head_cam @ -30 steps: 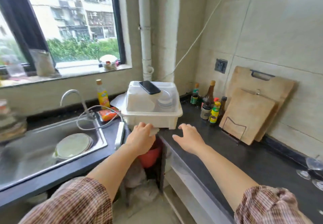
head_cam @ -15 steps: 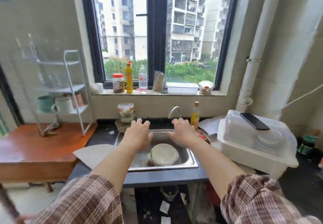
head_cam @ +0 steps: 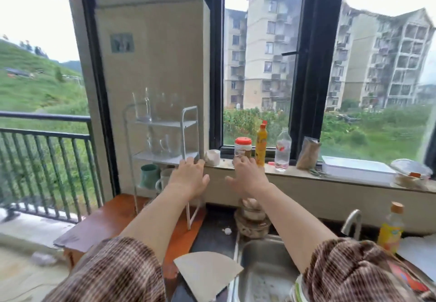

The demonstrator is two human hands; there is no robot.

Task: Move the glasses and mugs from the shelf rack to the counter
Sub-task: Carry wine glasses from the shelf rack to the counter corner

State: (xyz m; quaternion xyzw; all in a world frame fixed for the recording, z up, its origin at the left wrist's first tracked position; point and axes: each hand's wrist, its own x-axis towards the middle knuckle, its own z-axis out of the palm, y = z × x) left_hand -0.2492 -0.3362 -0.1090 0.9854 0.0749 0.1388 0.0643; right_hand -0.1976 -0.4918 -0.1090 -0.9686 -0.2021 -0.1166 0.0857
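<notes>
A white three-tier shelf rack [head_cam: 188, 122] stands on an orange-brown table against the wall. Clear glasses [head_cam: 141, 107] sit on its top tier, and clear glass mugs [head_cam: 162, 145] on the middle tier. On the bottom tier are a green mug [head_cam: 148, 175] and a white mug [head_cam: 163, 179], partly hidden by my left hand. My left hand [head_cam: 188, 179] is open, fingers spread, just in front of the rack's lower right corner. My right hand [head_cam: 247, 176] is open too, right of the rack, in front of the windowsill. Neither hand holds anything.
The windowsill [head_cam: 330, 179] carries a red-lidded jar [head_cam: 243, 146], a yellow bottle [head_cam: 261, 145], a water bottle [head_cam: 282, 148] and a white box. Below are stacked bowls [head_cam: 253, 219], the steel sink [head_cam: 264, 268], a tap [head_cam: 351, 221] and an orange-capped bottle [head_cam: 390, 227]. A balcony railing [head_cam: 44, 160] is at left.
My view has swung left from the dish box on the counter, past the sink, to the shelf rack. Both open hands have come up near the rack's lower tiers.
</notes>
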